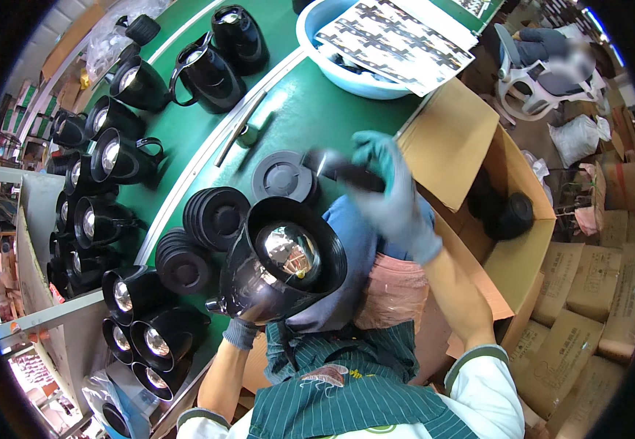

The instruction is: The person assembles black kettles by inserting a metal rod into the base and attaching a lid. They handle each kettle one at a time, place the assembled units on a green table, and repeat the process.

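Note:
A glossy black jug with a mirror-like silver liner is tilted so its open mouth faces up toward me. My left hand holds it from below by the lower left side; the jug hides most of the fingers. My right hand, in a grey and green glove, is raised to the right of the jug, closed around a dark, rounded object. Motion blurs that object, so its kind is unclear. Round black lids lie on the green table beyond the jug, with stacks of similar lids to its left.
Several more black jugs stand in rows on the left. A blue basin with printed sheets sits at the far side. At right is an open cardboard box with dark parts inside; stacked cartons and a chair lie beyond.

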Motion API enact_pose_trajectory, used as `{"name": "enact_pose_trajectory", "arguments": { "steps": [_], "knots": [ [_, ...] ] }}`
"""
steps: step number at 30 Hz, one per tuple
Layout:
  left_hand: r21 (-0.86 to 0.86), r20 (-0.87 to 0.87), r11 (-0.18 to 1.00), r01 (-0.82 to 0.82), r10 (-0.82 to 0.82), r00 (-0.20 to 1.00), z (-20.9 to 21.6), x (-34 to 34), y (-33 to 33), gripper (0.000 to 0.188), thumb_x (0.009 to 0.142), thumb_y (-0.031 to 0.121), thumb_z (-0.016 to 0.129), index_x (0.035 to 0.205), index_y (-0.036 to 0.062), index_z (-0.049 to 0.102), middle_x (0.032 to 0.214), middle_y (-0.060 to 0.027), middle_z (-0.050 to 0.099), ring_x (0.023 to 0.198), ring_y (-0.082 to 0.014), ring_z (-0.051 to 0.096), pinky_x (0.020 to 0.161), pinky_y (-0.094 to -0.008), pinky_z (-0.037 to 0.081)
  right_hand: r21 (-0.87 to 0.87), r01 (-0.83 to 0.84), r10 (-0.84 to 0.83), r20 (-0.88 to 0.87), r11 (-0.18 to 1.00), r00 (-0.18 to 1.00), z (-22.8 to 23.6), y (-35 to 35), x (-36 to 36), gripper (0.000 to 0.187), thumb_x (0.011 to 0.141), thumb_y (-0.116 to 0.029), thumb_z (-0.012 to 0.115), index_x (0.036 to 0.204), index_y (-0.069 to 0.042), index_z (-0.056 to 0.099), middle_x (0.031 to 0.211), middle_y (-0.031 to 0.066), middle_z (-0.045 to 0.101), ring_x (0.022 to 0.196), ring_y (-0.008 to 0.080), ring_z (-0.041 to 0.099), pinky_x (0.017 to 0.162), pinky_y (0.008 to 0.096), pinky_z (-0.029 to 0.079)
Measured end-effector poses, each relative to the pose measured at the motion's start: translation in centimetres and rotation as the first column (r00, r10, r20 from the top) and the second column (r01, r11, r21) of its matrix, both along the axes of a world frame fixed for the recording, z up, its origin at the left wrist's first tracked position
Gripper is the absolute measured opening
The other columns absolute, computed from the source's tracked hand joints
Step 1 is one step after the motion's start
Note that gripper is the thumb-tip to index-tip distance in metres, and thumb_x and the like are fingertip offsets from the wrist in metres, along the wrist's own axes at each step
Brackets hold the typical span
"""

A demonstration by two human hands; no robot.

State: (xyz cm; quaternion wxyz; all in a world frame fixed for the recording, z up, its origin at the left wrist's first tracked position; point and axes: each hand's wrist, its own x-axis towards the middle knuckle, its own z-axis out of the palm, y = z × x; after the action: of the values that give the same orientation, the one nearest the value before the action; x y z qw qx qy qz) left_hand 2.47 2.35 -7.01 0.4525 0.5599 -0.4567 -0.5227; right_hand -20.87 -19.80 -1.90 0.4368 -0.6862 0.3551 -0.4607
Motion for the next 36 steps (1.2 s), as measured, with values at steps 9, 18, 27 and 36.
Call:
{"name": "enact_pose_trajectory", "arguments": {
  "steps": [9,18,27,36],
  "knots": [
    [-0.093,0.037,0.976,0.199,-0.196,0.980,3.1,-2.3,0.2,0.055,0.095,0.015,0.069,0.145,-0.0021,0.055,0.144,-0.0169,0.061,0.128,-0.0268,0.062,0.111,-0.0414,0.050,0.205,-0.451,0.352,0.385,0.868,0.853,5.5,11.1,-5.2,0.061,0.071,-0.018,0.097,0.114,-0.009,0.055,0.165,0.0281,0.029,0.155,0.0362,0.030,0.126,0.0457,0.022],
    [-0.056,0.030,0.890,0.453,-0.452,0.891,5.2,-3.1,0.6,0.055,0.094,0.018,0.071,0.144,-0.0016,0.056,0.143,-0.0175,0.061,0.127,-0.0285,0.063,0.110,-0.0425,0.051,-0.271,-0.378,0.449,0.286,0.885,0.846,6.4,12.7,-6.4,0.058,0.066,-0.037,0.100,0.108,-0.015,0.066,0.159,0.0310,0.038,0.151,0.0492,0.034,0.122,0.0546,0.032],
    [-0.042,0.002,0.812,0.582,-0.583,0.813,5.7,-3.7,-0.2,0.056,0.094,0.021,0.072,0.143,-0.0011,0.058,0.143,-0.0182,0.061,0.125,-0.0303,0.063,0.109,-0.0436,0.052,-0.216,-0.419,0.466,0.264,0.882,0.844,7.0,12.3,-8.6,0.065,0.060,-0.032,0.102,0.112,-0.015,0.069,0.161,0.0313,0.036,0.150,0.0476,0.037,0.121,0.0540,0.033],
    [-0.066,0.008,0.804,0.591,-0.592,0.806,5.9,-3.6,-1.1,0.056,0.093,0.024,0.074,0.142,-0.0006,0.059,0.142,-0.0188,0.062,0.124,-0.0320,0.064,0.108,-0.0447,0.053,-0.180,-0.446,0.475,0.187,0.877,0.860,7.5,12.4,-9.5,0.080,0.055,-0.035,0.104,0.122,-0.012,0.065,0.162,0.0303,0.036,0.150,0.0456,0.038,0.122,0.0515,0.034]
  ]
}}
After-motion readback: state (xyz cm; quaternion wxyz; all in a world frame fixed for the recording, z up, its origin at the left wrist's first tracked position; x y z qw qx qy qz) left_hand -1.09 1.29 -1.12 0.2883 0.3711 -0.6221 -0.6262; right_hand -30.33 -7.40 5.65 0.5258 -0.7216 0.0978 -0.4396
